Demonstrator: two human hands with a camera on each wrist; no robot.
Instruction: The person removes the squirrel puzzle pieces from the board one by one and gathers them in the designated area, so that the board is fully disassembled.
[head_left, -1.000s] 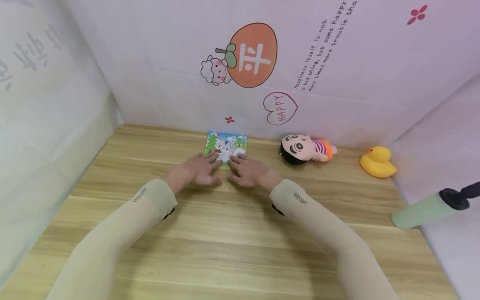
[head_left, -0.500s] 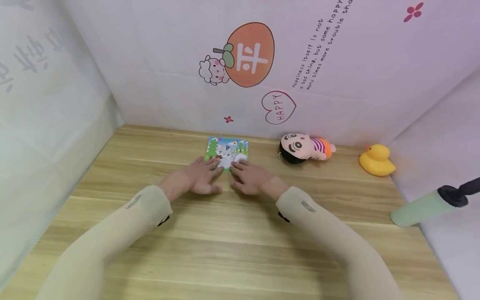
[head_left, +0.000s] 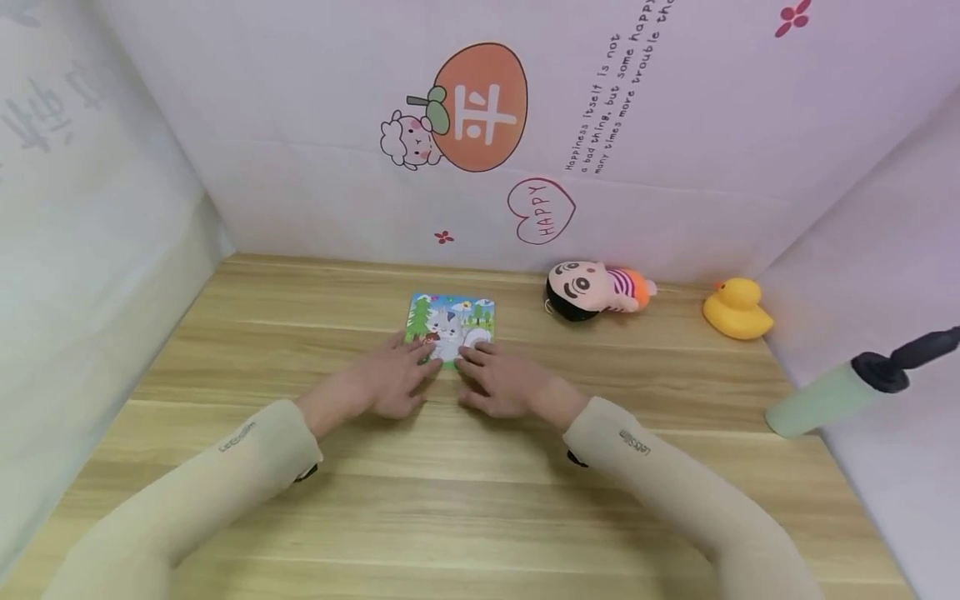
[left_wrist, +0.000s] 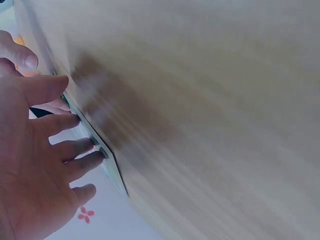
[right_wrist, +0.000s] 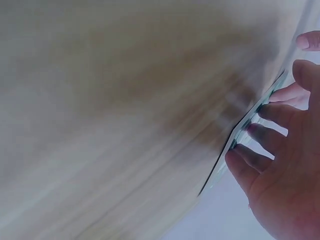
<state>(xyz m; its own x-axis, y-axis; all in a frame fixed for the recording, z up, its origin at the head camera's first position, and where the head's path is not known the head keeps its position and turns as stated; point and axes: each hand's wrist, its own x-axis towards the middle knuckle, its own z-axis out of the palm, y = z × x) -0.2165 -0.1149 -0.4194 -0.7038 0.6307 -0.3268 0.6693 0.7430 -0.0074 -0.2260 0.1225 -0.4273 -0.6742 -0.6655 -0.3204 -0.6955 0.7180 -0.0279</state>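
A thin square picture board with a cartoon grey animal, trees and a blue sky lies flat on the wooden table. My left hand has its fingertips on the board's near left part, fingers spread and thumb out to the side. Mirroring it, my right hand rests its fingertips on the near right part. Both wrist views show extended fingers touching the board's top, with the left palm and the right palm raised off the table. Neither hand grips anything.
A plush doll lies by the back wall, right of the board. Farther right sits a yellow rubber duck. A pale green cylinder with a black top stands near the right edge. White printed cloth encloses the table.
The board has slid away from the back wall toward me, with both hands' fingertips staying on it. My forearms have drawn back and spread wider apart. The head view has shifted slightly.
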